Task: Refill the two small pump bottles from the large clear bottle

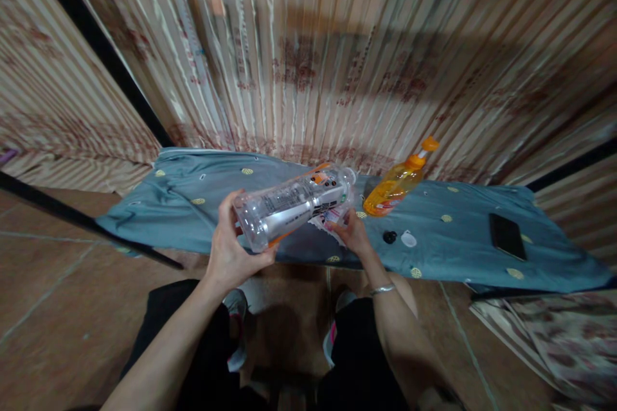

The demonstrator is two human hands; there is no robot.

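Note:
A clear plastic bottle (294, 205) with an orange and silver label lies tilted across the middle of the view, its neck toward the upper right. My left hand (234, 237) is wrapped round its base end. Close below the neck, my right hand (353, 232) has its fingers closed on a crumpled whitish, patterned piece (332, 221), perhaps paper or cloth, against the bottle's side. Part of that piece is hidden by the fingers and the bottle. To the right stands a pump bottle (393, 186) of orange liquid with an orange top.
A blue-grey cloth with yellow motifs covers the narrow table (463, 231). Right of my right hand lie a small black cap (389, 237) and a white cap (409, 239). A dark phone (507, 236) lies further right. Behind hangs a striped curtain (308, 64); black poles (96, 45) stand at the sides.

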